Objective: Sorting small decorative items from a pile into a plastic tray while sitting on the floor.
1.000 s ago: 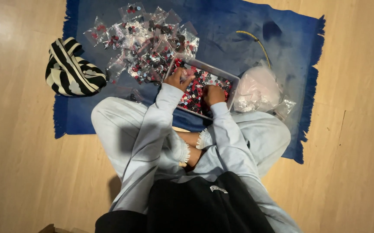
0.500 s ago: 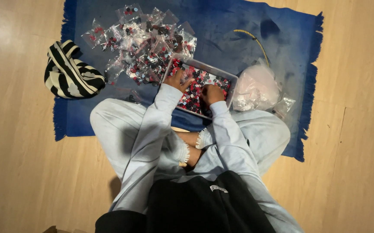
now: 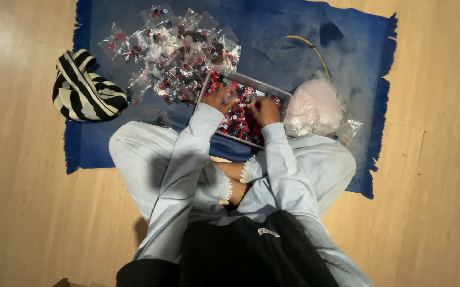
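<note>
1. Resting in a shallow tray [image 3: 282,96] of red and black pieces on the blue rug [image 3: 272,37], both hands.
2. Left hand [image 3: 220,99]: fingers curled; grasp unclear.
3. Right hand [image 3: 263,110]: likewise.
4. Small filled bags [image 3: 171,53] lie just beyond.

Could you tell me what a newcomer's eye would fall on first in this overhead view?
Probably the blue rug on the pale wooden floor, with a heap of small clear bags of red and dark pieces at its top left. In front of the seated person's crossed legs, the left hand and right hand reach into a tray full of such pieces. A black-and-white striped cloth lies at the rug's left edge.
</note>
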